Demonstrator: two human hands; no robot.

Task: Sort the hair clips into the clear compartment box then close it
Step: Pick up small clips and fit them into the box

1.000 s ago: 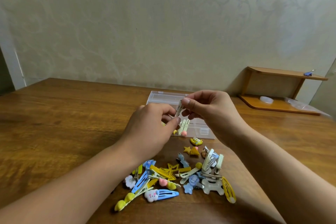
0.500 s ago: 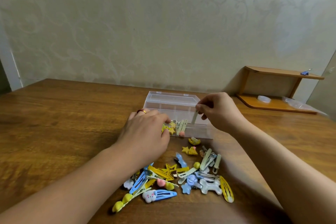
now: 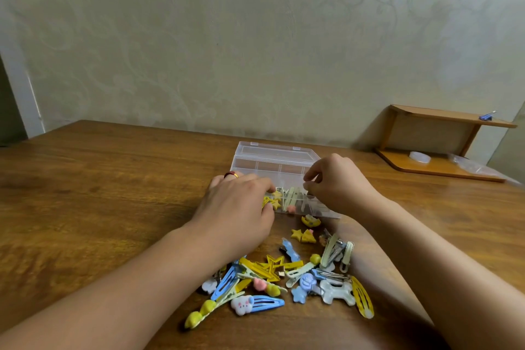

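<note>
Clear compartment box (image 3: 274,163) open between left hand (image 3: 237,209), right hand (image 3: 336,183).

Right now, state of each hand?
Left hand: palm down at the box, fingers curled; holding anything, cannot tell.
Right hand: pinched over the box; clip hidden, cannot tell.

left hand (image 3: 237,209): palm down, fingers curled | right hand (image 3: 336,183): fingertips pinched

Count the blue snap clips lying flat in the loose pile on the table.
2. One blue snap clip lies at the pile's left edge; another, with a white bunny, lies at the front. Others may be buried underneath.
</note>
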